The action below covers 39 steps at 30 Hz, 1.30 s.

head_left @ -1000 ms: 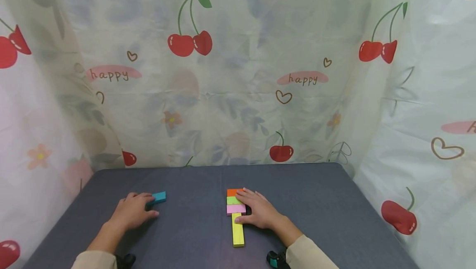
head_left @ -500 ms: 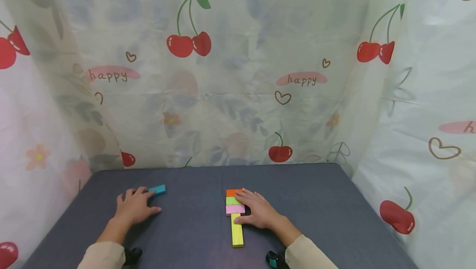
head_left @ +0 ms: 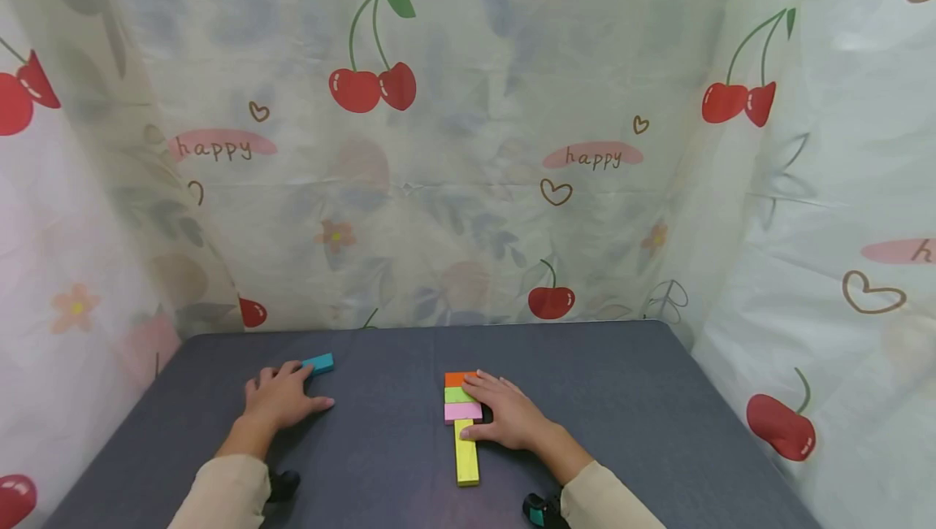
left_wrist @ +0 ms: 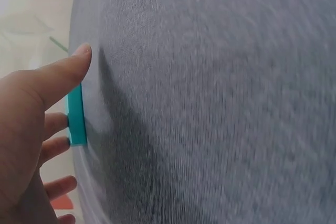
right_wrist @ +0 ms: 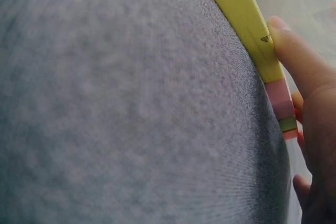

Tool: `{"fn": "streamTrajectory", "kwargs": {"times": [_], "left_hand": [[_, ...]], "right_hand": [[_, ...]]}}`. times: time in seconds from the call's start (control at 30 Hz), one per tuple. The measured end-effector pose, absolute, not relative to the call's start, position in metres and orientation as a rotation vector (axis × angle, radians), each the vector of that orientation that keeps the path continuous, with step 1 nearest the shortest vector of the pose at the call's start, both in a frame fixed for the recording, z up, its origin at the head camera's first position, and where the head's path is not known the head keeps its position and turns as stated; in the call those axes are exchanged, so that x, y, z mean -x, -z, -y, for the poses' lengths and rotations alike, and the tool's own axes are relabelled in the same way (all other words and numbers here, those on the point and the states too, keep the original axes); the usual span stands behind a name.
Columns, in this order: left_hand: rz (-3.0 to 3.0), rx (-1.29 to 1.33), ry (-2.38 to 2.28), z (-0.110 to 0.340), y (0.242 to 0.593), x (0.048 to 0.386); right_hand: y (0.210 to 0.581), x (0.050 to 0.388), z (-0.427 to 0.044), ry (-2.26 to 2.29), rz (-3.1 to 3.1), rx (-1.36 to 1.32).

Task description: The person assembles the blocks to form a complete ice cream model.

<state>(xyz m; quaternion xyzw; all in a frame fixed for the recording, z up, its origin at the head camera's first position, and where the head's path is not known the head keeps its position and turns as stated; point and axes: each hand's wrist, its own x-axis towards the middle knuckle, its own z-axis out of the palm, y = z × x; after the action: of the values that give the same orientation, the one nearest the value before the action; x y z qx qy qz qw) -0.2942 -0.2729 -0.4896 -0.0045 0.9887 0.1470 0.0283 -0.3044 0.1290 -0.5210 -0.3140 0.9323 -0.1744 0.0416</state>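
A blue block (head_left: 319, 364) lies flat on the left part of the table. My left hand (head_left: 281, 399) touches its near left end with the fingertips, thumb held apart to the right. In the left wrist view the teal-looking block (left_wrist: 76, 116) shows beyond the thumb, against the fingers. Orange (head_left: 458, 379), green (head_left: 457, 394) and pink (head_left: 463, 412) blocks lie side by side, with a yellow block (head_left: 466, 464) running lengthwise toward me below them. My right hand (head_left: 512, 415) rests over their right side, its thumb on the yellow block and its fingers reaching to the orange one.
The blocks lie on a dark grey table (head_left: 395, 464). A pale curtain (head_left: 453, 106) printed with cherries hangs behind and at both sides of it. Black devices are strapped at both wrists.
My left hand has moved away from me and a little to the right, and the blue block has slid along with it. The right hand and the row of blocks have stayed in place.
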Motion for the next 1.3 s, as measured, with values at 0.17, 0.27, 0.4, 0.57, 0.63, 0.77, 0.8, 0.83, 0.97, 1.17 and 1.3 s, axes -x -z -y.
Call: {"fn": "streamTrajectory", "kwargs": {"times": [0.17,0.27,0.4,0.57,0.63,0.77,0.8,0.83,0.97,1.17,1.3], "left_hand": [[-3.052,0.015,-0.488,0.262,0.486,0.295],[-3.054,0.013,-0.5,0.256,0.486,0.298],[-3.045,0.01,-0.537,0.244,0.488,0.303],[-3.032,0.02,-0.588,0.226,0.49,0.308],[-3.029,0.019,-0.598,0.22,0.491,0.308],[-3.027,0.005,-0.615,0.209,0.491,0.309],[-3.029,0.003,-0.618,0.207,0.491,0.309],[-3.029,-0.001,-0.618,0.204,0.492,0.31],[-3.039,-0.026,-0.623,0.194,0.492,0.311],[-3.063,-0.051,-0.581,0.18,0.492,0.313],[-3.08,-0.062,-0.573,0.171,0.492,0.313]], "right_hand": [[0.522,0.305,-0.129,0.547,-2.844,0.957],[0.523,0.305,-0.129,0.552,-2.84,0.958],[0.523,0.305,-0.13,0.558,-2.841,0.955],[0.523,0.304,-0.131,0.557,-2.838,0.955],[0.523,0.304,-0.13,0.557,-2.833,0.959],[0.524,0.305,-0.129,0.56,-2.833,0.959],[0.524,0.305,-0.129,0.556,-2.835,0.961],[0.524,0.306,-0.129,0.551,-2.837,0.962],[0.523,0.306,-0.129,0.545,-2.841,0.955],[0.523,0.306,-0.128,0.542,-2.841,0.949],[0.524,0.306,-0.128,0.546,-2.846,0.951]]}}
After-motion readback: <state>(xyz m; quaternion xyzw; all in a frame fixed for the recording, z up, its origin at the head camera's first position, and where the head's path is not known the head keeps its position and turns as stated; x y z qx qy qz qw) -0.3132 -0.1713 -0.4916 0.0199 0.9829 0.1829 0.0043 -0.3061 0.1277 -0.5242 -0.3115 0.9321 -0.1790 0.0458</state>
